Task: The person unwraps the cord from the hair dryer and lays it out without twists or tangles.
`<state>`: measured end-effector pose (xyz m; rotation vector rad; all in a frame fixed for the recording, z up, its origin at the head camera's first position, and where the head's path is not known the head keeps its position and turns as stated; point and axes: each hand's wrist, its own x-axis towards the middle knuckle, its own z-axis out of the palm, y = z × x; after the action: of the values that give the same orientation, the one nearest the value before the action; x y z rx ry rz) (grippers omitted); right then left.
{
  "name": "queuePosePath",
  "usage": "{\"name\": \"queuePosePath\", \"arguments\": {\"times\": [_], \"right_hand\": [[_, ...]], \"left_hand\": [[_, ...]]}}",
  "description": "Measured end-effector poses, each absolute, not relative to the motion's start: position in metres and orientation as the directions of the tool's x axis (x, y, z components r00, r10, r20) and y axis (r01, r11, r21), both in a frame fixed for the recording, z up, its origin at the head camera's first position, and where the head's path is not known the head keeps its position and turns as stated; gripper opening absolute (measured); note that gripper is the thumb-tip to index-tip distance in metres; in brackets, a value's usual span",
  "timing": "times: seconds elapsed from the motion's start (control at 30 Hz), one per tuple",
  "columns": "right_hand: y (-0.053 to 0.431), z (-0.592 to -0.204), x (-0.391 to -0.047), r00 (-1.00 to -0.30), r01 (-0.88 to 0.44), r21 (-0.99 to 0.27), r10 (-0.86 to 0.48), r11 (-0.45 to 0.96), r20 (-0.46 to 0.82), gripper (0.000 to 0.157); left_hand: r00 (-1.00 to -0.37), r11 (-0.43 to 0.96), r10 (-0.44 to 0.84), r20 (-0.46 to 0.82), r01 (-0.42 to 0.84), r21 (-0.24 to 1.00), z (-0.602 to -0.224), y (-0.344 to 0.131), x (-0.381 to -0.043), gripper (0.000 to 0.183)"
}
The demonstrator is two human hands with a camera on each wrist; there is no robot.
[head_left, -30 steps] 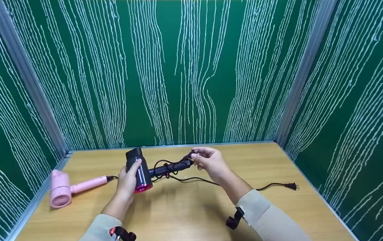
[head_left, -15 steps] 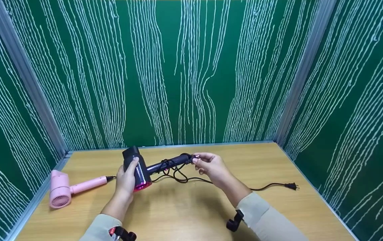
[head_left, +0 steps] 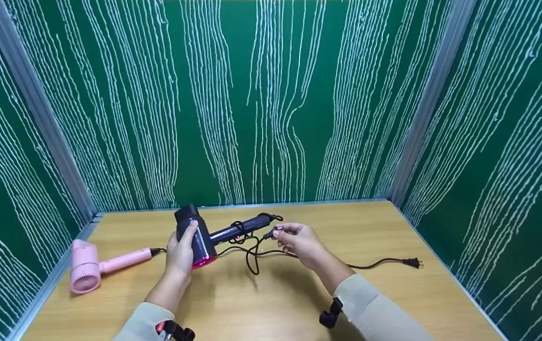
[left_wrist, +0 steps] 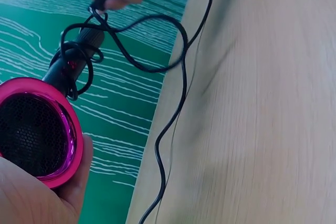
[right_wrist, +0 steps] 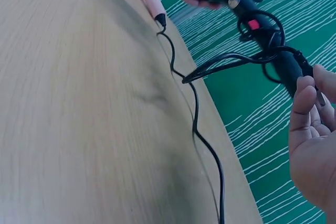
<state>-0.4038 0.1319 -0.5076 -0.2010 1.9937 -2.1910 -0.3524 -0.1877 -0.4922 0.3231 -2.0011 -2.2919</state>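
A black hair dryer (head_left: 199,244) with a magenta rear ring is held above the table. My left hand (head_left: 180,253) grips it round its barrel, thumb on top. Its black cord (left_wrist: 86,72) loops round the handle (head_left: 242,228), and a slack loop hangs below. Between thumb and fingers, my right hand (head_left: 300,243) pinches the plug (head_left: 270,233) of that cord, just off the handle's end. In the right wrist view the plug's metal prong shows at the fingertips (right_wrist: 305,83).
A pink hair dryer (head_left: 86,270) lies on the wooden table (head_left: 261,312) at the left. Its black cord runs behind my hands to a plug (head_left: 412,263) at the right. Green walls with white wavy lines (head_left: 271,104) stand round the table.
My right hand has drawn the plug down and away from the handle's end. Some cord has come loose from the handle and hangs in a longer loop. The left hand has hardly moved.
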Motion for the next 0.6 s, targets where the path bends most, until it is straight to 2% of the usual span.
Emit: {"name": "queuePosePath", "arguments": {"times": [0.2, 0.37, 0.6], "right_hand": [[0.132, -0.515, -0.406, -0.977, 0.061, -0.996, -0.207, -0.070, -0.046, 0.035], [0.130, -0.518, -0.407, -0.975, 0.069, -0.993, -0.218, -0.091, -0.048, 0.040], [0.129, -0.521, -0.412, -0.977, 0.080, -0.992, -0.206, -0.102, -0.057, 0.026]], "left_hand": [[-0.977, -0.166, -0.170, -0.129, -0.101, 0.981, -0.489, -0.186, -0.349, 0.087], [-0.980, -0.184, -0.159, -0.120, -0.090, 0.979, -0.487, -0.187, -0.350, 0.081], [-0.984, -0.175, -0.079, -0.162, -0.147, 0.974, -0.482, -0.189, -0.349, 0.089]]}}
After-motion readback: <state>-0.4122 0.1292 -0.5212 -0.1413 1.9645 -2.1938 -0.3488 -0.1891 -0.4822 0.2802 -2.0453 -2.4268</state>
